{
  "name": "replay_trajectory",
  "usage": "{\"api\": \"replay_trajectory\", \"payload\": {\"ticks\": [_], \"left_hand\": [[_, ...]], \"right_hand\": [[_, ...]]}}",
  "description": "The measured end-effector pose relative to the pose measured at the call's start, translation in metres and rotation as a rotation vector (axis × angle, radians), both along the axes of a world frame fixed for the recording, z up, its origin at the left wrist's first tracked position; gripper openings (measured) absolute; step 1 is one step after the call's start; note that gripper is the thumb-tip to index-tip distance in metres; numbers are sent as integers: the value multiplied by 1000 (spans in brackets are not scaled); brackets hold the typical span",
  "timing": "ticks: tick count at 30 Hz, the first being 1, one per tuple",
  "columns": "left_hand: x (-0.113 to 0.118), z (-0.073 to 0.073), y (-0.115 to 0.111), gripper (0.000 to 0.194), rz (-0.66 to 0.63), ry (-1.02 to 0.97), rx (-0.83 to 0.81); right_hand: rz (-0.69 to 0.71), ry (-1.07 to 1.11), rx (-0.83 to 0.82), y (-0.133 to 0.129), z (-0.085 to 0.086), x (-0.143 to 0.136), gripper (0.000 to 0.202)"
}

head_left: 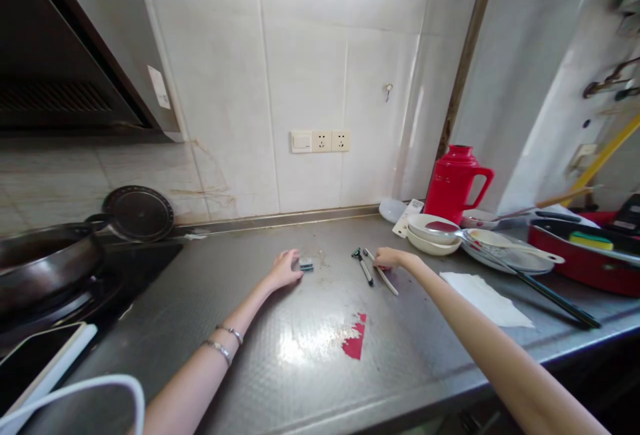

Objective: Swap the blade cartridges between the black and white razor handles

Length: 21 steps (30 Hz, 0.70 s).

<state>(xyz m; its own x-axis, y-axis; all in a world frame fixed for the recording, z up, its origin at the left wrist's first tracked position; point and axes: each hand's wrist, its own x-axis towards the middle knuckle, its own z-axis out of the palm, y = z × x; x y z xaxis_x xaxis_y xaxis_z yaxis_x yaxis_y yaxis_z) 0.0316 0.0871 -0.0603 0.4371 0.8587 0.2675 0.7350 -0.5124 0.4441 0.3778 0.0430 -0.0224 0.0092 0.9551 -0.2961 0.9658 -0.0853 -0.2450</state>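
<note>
My left hand point(285, 269) rests on the steel counter, its thumb and fingers apart and curved. At their tips lies a small stack of grey-green pieces point(306, 265), perhaps razor blade cartridges, too small to be sure. My right hand point(391, 258) has its fingers curled down on a slim white toothbrush point(387, 280), which lies slanted on the counter; the fingertips are partly hidden. Just left of the toothbrush is a razor point(363, 267) with a green head and a grey and black handle, touched by neither hand.
A torn red patch point(356, 338) marks the counter point(280, 368) in front. To the right stand a red thermos jug point(450, 185), stacked bowls point(433, 243), white paper point(487, 298) and a red pan point(585, 255). At left are a pot point(50, 255) and a white-edged device point(55, 368).
</note>
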Motion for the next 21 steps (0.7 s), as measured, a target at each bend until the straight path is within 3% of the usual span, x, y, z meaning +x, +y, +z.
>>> {"api": "replay_trajectory", "payload": {"ticks": [9, 13, 17, 21], "left_hand": [[4, 1, -2, 54, -34, -68, -30], [6, 2, -6, 55, -11, -119, -32], [15, 9, -14, 57, -7, -161, -33], [35, 22, -30, 60, -155, -155, -12]], "right_hand": [[5, -1, 28, -4, -2, 2, 29], [31, -10, 116, -8, 7, 6, 35], [120, 16, 229, -16, 24, -1, 31], [304, 142, 266, -27, 37, -25, 50]]}}
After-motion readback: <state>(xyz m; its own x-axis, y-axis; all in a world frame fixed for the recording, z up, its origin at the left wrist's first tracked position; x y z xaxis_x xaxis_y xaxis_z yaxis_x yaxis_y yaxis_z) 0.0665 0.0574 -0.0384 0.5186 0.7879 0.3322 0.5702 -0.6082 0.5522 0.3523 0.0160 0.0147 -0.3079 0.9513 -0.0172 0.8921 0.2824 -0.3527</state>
